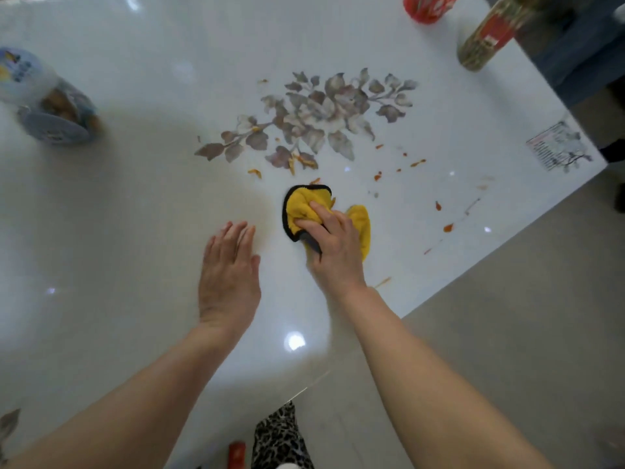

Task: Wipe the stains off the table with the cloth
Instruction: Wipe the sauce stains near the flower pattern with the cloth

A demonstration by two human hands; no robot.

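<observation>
The yellow cloth (301,206) with black edging lay bunched on the glossy white counter (135,204), just below the grey-brown flower print (314,120) set into the surface. The right hand (333,245) sat on top of it, fingers curled into the folds – its grip closed on the cloth and bearing it down against the counter. Part of the cloth stuck out to the right of the hand, and its black-edged corner showed ahead of the fingertips.

The left hand (230,272) was just beside it, palm down, fingers straight and close together, its grip open and holding nothing; whether the palm touched the counter could not be told.

Orange and red stains (448,227) were scattered to the right of the cloth toward the counter's edge, with more orange smears (301,160) on the lower leaves of the flower print, near the cloth's far edge.

A clear plastic jar (50,106) with a pale blue lid lay on its side at the far left. A red container (427,6) and a patterned tube (487,35) stood at the far right corner – both blurred. A printed label (558,145) sat flat near the right corner. Leopard-print fabric (280,438) showed below the near edge, over the grey floor (507,316)
</observation>
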